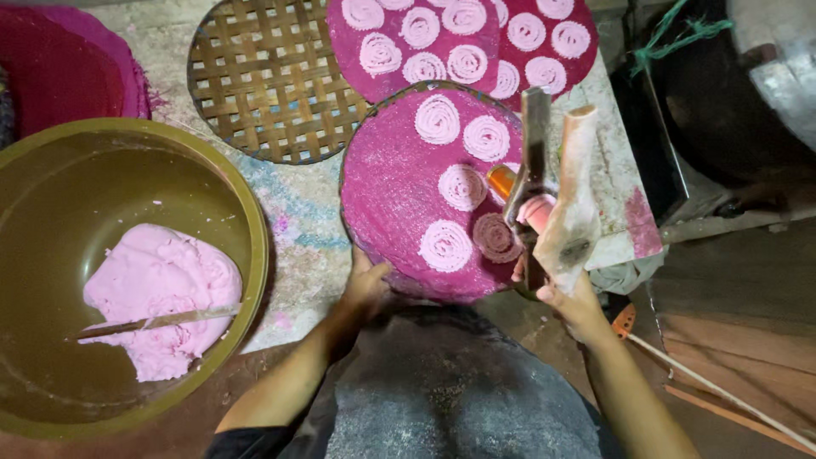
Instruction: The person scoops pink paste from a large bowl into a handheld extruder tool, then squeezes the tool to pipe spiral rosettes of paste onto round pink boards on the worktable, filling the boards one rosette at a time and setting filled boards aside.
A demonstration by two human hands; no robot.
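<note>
Press: a wooden lever dough press (548,191) is held over the right edge of the near magenta mat (399,183), just above a darker spiral (495,238) that lies beside four pink spirals.
Long axis: the press handles run away from the person, slightly tilted, with the orange nozzle (501,180) pointed left and down toward the mat.
Right hand: the right hand (568,293) is closed around the near ends of the handles, the fingers clamped on the wood.
Left hand: the left hand (367,285) is laid on the near rim of the mat, fingers curled over its edge; it is pinned rather than lifted.
Doing it well: by judgement, the handles are best squeezed evenly while the nozzle is circled low, and the mat is turned so that coils are kept apart.
Behind the mat: a second magenta mat (586,64) filled with spirals is overlapped, with a bare woven bamboo tray (263,81) to its left.
Left of the mat: a large olive bowl (246,212) is set well apart, holding pink dough (157,293) and a thin stick (153,321).
</note>
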